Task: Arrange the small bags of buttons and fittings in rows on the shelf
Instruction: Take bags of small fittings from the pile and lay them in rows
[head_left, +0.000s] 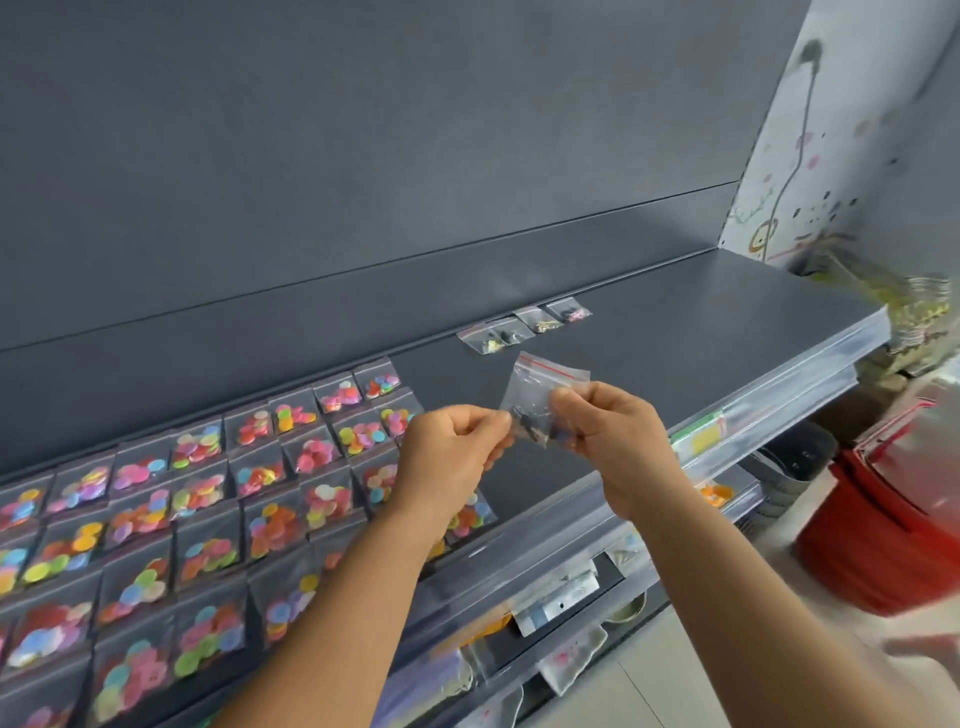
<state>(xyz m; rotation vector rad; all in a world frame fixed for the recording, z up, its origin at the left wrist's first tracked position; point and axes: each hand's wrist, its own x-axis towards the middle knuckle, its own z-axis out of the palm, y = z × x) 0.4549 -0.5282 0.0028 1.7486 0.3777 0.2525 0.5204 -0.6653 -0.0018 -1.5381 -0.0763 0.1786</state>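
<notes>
My right hand (618, 441) pinches a small clear zip bag (540, 389) with a red seal line and dark fittings inside, held above the dark grey shelf (727, 322). My left hand (452, 457) pinches the same bag's lower left corner. Several bags of coloured buttons (197, 499) lie in rows across the left part of the shelf. Three small bags of fittings (524, 325) lie in a line at the shelf's back edge, beyond my hands.
A clear plastic price strip (779, 384) runs along the shelf's front edge. Lower shelves (571, 597) hold more packets. Stacked red tubs (893, 525) stand on the floor at the right. A decorated white wall (831, 156) ends the shelf on the right.
</notes>
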